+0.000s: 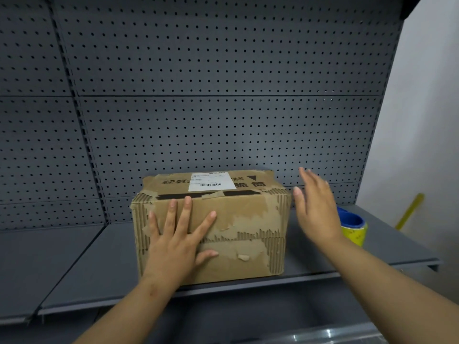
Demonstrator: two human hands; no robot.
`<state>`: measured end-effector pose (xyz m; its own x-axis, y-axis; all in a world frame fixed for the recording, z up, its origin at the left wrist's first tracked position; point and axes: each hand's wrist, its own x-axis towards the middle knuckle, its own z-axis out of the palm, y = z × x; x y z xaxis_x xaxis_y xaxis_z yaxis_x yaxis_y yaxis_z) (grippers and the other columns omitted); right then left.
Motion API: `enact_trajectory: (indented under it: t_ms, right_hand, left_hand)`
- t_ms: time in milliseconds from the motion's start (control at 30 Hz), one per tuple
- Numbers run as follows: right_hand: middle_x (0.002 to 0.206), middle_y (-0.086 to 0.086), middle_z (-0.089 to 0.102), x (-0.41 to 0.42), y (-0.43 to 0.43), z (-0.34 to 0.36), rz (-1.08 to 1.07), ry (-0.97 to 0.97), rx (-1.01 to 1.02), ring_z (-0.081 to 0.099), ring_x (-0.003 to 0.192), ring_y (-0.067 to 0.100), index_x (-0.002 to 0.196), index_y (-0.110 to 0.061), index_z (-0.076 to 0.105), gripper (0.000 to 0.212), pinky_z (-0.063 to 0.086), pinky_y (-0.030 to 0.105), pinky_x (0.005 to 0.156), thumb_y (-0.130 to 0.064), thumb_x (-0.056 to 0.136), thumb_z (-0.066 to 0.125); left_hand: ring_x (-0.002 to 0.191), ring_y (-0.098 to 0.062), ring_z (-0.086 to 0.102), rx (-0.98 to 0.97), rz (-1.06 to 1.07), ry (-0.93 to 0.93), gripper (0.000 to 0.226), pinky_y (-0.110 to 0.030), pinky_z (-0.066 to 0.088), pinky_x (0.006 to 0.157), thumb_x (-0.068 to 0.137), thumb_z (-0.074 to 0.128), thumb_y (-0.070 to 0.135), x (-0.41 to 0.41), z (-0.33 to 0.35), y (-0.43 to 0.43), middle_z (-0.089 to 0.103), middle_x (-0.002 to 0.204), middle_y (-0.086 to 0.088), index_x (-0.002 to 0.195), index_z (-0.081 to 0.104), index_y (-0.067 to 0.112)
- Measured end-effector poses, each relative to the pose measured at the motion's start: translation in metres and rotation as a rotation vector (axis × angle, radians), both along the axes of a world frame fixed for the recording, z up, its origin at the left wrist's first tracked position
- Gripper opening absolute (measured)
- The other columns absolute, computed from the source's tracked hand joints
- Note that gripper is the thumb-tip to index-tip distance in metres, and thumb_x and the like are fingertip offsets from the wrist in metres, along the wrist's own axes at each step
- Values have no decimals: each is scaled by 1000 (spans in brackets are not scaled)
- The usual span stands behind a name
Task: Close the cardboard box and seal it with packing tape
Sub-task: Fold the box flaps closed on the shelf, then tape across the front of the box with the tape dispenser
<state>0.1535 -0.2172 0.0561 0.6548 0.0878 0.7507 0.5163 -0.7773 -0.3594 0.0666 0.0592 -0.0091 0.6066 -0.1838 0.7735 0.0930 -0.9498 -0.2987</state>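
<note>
A worn cardboard box (248, 219) stands on a grey metal shelf (99, 256), its top flaps folded down with a dark gap between them and a white label on the far flap. My left hand (178, 234) lies flat with fingers spread on the box's near flap and front face. My right hand (315, 207) hovers open just right of the box, fingers apart, holding nothing. A roll of packing tape (354, 227), yellow with a blue core, sits on the shelf behind my right hand, partly hidden by it.
A grey pegboard back panel (223, 95) rises behind the shelf. A white wall (422, 120) is at the right, with a yellow stick (409, 211) leaning near it. A lower shelf edge (323, 336) shows at the bottom.
</note>
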Motion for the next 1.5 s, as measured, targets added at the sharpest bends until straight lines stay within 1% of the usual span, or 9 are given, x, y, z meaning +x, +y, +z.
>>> enact_trajectory:
  t_ms: [200,333,500,767,933,1033,1233,1333,1500]
  right_hand:
    - [155,23,7,51,-51,-41,-402,690,-344,6,143,34,149,-14,-1,72,7,44,117,-45,95,34]
    - [153,23,15,59,-68,-56,-489,847,-481,12,142,35,149,-17,-4,77,6,44,116,-52,92,34]
    - [134,14,45,67,-81,-73,-502,655,-639,42,125,30,147,-19,14,79,14,45,115,-48,84,52]
    - [127,12,47,67,-100,-83,-345,445,-678,41,121,32,143,-19,22,87,25,41,108,-39,71,68]
    - [98,23,59,56,-100,-63,-103,206,-368,55,88,40,127,-3,50,78,44,46,82,-21,56,76]
    - [94,19,55,33,-91,-24,1,10,-167,52,87,36,128,-4,48,78,42,48,84,-16,57,79]
    - [106,19,50,-30,-64,43,277,-209,-57,38,97,18,129,-24,31,96,35,36,88,-31,52,88]
    - [105,16,47,-64,-48,58,378,-236,-76,34,94,10,131,-25,30,96,32,32,86,-53,51,77]
    - [98,12,51,-100,-24,58,448,-304,-168,33,90,7,131,-23,33,87,31,27,83,-58,58,66]
  left_hand:
    - [144,-37,-5,-38,44,-1,77,-64,-5,108,80,16,76,1,-6,-4,-11,157,-10,147,3,41]
    - [143,-35,-9,-50,65,0,76,-63,-4,109,80,14,76,1,-5,-6,-9,158,-11,146,2,42]
    - [143,-34,-12,-51,102,7,79,-65,3,108,76,26,74,-3,-4,-12,12,153,-19,146,7,42]
    - [143,-34,-12,-44,129,-8,82,-64,6,108,75,26,73,-5,-11,-15,-17,156,-9,147,3,40]
    - [143,-34,-10,-43,135,21,77,-63,7,108,80,16,74,-10,-12,-18,-17,156,-9,146,1,40]
    - [144,-33,-9,-56,128,43,80,-61,7,109,77,24,73,-14,-13,-21,-16,156,-9,146,3,40]
    - [143,-33,-11,-91,129,109,82,-59,2,111,75,24,73,-30,-10,-24,-17,156,-10,147,4,39]
    - [144,-34,-7,-122,120,152,84,-58,4,111,74,26,73,-40,-7,-26,-13,157,-13,147,2,38]
    - [137,-37,18,-113,105,206,109,-57,14,107,62,64,66,-56,1,-24,16,152,-17,148,5,33]
